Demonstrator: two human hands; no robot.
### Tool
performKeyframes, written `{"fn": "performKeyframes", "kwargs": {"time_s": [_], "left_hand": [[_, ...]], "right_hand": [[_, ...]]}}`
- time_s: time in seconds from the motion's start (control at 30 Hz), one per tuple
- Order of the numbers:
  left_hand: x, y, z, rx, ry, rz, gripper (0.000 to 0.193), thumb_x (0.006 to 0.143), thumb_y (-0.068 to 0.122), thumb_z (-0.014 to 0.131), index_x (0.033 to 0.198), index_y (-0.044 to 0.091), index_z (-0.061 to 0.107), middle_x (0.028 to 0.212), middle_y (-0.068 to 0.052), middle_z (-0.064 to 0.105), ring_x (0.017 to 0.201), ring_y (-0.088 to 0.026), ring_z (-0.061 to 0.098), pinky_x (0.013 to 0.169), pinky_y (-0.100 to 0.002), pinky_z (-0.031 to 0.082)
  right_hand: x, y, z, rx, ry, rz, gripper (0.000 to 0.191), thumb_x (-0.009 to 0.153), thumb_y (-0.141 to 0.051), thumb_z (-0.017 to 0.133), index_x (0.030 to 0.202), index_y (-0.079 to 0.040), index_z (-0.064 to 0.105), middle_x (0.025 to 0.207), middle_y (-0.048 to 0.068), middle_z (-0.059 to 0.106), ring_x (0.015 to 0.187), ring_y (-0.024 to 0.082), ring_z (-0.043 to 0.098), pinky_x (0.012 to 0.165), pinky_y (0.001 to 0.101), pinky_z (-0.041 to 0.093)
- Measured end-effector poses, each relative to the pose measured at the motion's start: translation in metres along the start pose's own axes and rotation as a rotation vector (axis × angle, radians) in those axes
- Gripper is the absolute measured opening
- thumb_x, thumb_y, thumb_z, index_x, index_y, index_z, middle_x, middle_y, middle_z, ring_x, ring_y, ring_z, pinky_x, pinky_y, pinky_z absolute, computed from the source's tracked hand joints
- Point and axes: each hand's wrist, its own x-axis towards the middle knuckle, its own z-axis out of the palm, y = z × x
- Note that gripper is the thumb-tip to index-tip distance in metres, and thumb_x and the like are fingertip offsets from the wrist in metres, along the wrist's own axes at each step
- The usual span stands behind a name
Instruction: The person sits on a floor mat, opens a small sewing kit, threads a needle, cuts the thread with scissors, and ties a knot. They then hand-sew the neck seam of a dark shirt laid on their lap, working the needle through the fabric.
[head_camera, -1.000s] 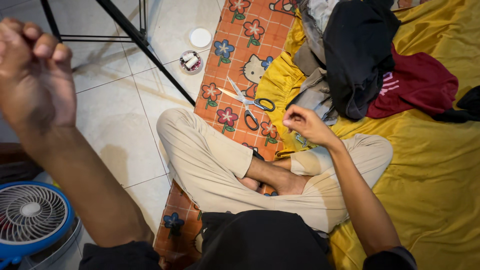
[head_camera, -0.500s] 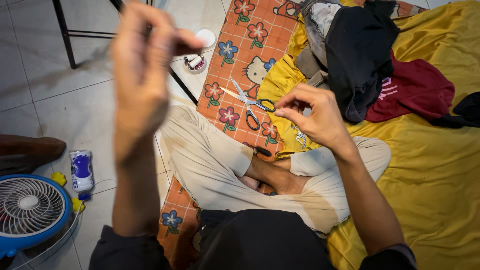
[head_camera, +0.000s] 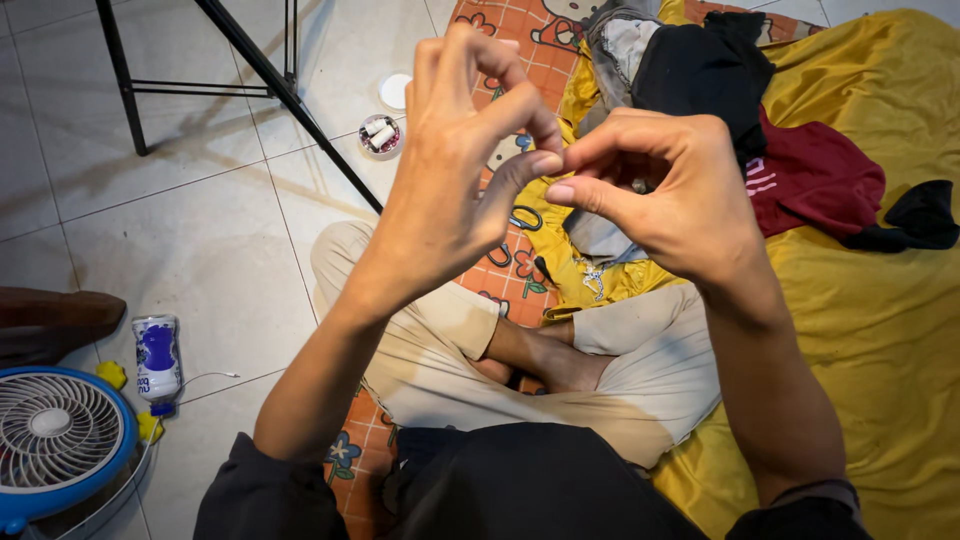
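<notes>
Bare fingertips meet mid-air: left hand and right hand pinch together, thumbs touching (anything held is too small to tell). Below, scissors lie on the orange mat, beside yellow cloth.

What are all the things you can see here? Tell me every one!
fan: one, blue with white grille, bottom left on the floor
bottle: one, white and blue, lying beside the fan
round tub: one, small, on the tiles, white lid next to it
black stand legs: top left
scissors: one, blue handles, mostly hidden behind the hands
play mat: orange with flowers
yellow sheet: right side
clothes pile: black, grey and dark red, top right
left hand: raised, fingertips pinched
right hand: raised, thumb meeting the left thumb
</notes>
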Motion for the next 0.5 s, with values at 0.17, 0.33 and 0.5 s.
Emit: {"fn": "performKeyframes", "kwargs": {"time_s": [0.17,0.33,0.5], "left_hand": [[-0.004,0.001,0.006,-0.047,-0.010,-0.056,0.018,0.092,0.010,0.084,0.100,0.007,0.069,0.118,-0.012,0.050,0.121,-0.031,0.050,0.105,-0.040,0.042],[-0.015,-0.008,0.018,-0.339,0.043,-0.174,0.020,0.100,0.014,0.075,0.117,0.004,0.070,0.116,-0.008,0.065,0.116,-0.021,0.063,0.105,-0.033,0.049],[-0.030,-0.017,0.031,-0.570,-0.077,-0.317,0.019,0.097,0.016,0.076,0.111,0.004,0.077,0.105,-0.007,0.075,0.106,-0.017,0.067,0.099,-0.033,0.051]], "right_hand": [[-0.006,0.008,0.001,0.120,0.040,0.061,0.010,0.093,-0.008,0.081,0.100,-0.001,0.077,0.086,-0.004,0.063,0.073,0.000,0.052,0.062,0.0194,0.039],[-0.009,0.017,-0.002,0.279,0.025,0.075,0.008,0.094,-0.003,0.079,0.100,0.002,0.076,0.086,-0.004,0.065,0.077,0.001,0.055,0.066,0.0199,0.041],[-0.012,0.023,-0.004,0.316,0.037,0.117,0.008,0.095,-0.005,0.078,0.099,0.001,0.076,0.082,-0.002,0.067,0.075,0.001,0.055,0.065,0.0200,0.042]]}}
